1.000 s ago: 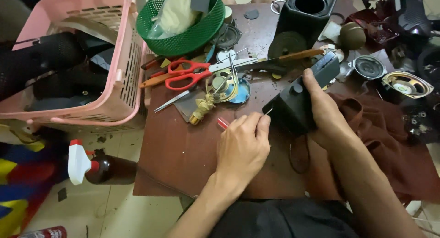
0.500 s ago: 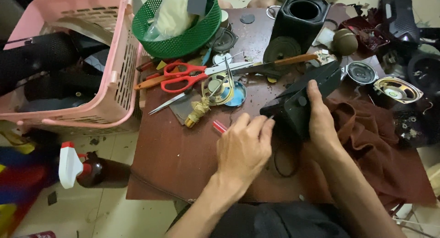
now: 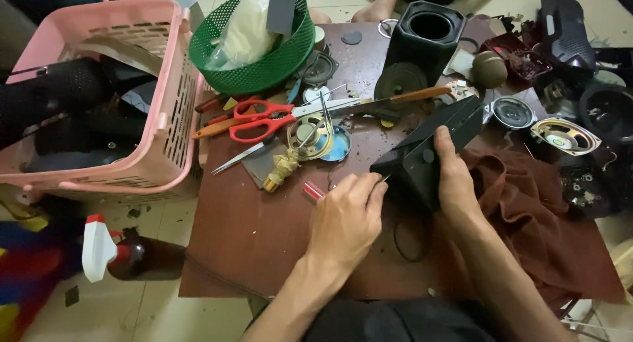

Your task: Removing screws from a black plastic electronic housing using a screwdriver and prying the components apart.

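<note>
Head view: near edge of the brown counter (image 3: 264,250), left hand (image 3: 346,220) curled, grip pinching a thin red-handled tool (image 3: 314,190) whose tip meets the near end of a black speaker casing (image 3: 428,151); right hand (image 3: 455,177) lies on that casing, fingers wrapped over its top, grip closed on it; casing sits tilted around the counter's middle, slightly right; dark red cloth (image 3: 527,203) bunched at the right edge under the right forearm; just beyond the left hand, a round speaker driver (image 3: 313,134) on a blue disc; red scissors (image 3: 264,118) further left; black square speaker box (image 3: 425,35) upright near the far edge; green mesh basket (image 3: 264,65) at the far left corner; pink crate (image 3: 132,98) off the left edge; spray bottle (image 3: 125,256) on the floor.
</note>
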